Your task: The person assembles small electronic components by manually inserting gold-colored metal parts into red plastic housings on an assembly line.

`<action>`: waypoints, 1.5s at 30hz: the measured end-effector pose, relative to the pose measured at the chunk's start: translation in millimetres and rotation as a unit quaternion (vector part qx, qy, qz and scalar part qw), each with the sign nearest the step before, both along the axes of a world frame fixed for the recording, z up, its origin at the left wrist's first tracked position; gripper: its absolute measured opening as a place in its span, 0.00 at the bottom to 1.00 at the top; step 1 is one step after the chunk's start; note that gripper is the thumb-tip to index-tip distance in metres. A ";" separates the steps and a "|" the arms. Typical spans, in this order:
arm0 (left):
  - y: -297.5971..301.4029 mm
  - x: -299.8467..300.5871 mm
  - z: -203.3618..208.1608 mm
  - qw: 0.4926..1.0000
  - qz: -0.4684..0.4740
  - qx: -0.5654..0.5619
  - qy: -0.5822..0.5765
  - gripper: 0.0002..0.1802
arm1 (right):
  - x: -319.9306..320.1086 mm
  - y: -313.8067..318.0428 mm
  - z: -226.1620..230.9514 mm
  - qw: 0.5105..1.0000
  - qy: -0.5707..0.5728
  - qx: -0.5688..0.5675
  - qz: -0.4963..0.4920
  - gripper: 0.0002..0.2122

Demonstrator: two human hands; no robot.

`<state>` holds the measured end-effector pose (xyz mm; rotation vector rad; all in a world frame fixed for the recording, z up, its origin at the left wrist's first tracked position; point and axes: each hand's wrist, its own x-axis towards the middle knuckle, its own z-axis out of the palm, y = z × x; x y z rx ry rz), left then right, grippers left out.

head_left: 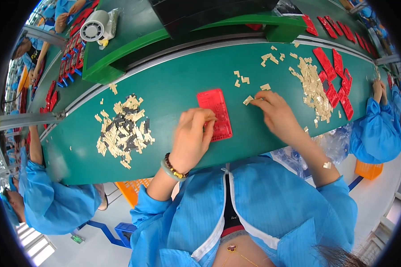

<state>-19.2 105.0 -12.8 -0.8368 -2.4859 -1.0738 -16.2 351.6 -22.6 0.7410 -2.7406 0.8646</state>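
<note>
A red plastic housing [214,100] lies on the green tabletop in front of me. My left hand [192,131] is over its left edge, with fingers curled together in a pinch; what they hold, if anything, is hidden. To the right of the housing, my right hand [274,109] closes thumb and forefinger on a small cream L-shaped piece [248,101]. Loose cream pieces [241,80] lie just beyond that hand. One more cream bit [327,165] sticks to my right forearm.
At left spreads a heap of cream and dark strips [122,129]. A cream heap [314,89] lies at right, beside several red housings [338,71]. A green raised shelf [187,38] runs along the back, with a white fan-like device [94,26]. Co-workers [376,129] sit at both sides.
</note>
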 end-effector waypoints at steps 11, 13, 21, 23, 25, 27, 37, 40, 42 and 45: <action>-10.0 -13.7 -32.8 0.999 -0.012 -0.049 -0.006 0.20 | -45.8 -66.3 -14.7 0.955 -0.102 -0.277 -0.029 0.04; -5.2 6.3 -41.5 0.996 -0.007 -0.092 -0.008 0.22 | -50.9 -59.7 -20.1 0.857 -0.330 -0.389 -0.079 0.06; -14.8 -14.9 -20.0 0.983 0.072 0.084 -0.148 0.11 | -34.5 -65.8 -12.9 0.915 -0.283 -0.289 -0.002 0.08; -15.5 -19.3 -13.2 0.986 0.035 0.079 -0.140 0.05 | -34.0 -69.2 3.1 0.982 -0.127 -0.134 0.028 0.11; -17.7 -22.6 -13.7 0.991 0.025 0.058 -0.115 0.05 | -36.6 -75.9 7.9 0.981 -0.117 -0.156 0.005 0.11; -16.7 -20.9 -15.3 0.991 0.019 0.051 -0.125 0.05 | -40.3 -76.2 9.6 0.975 -0.139 -0.173 0.006 0.10; -8.2 22.1 -44.5 0.991 0.077 -0.110 0.005 0.23 | -67.9 -89.1 -25.7 0.883 -0.395 -0.250 -0.025 0.05; -8.4 20.7 -45.8 0.988 0.066 -0.140 -0.004 0.28 | -72.3 -90.5 -35.9 0.914 -0.346 -0.212 -0.012 0.05; -8.7 22.7 -47.5 0.987 0.060 -0.146 -0.012 0.28 | -70.9 -91.8 -36.3 0.906 -0.371 -0.202 -0.018 0.05; -8.3 20.8 -50.6 0.988 0.064 -0.142 -0.008 0.28 | -74.1 -94.8 -30.2 0.917 -0.347 -0.197 -0.001 0.05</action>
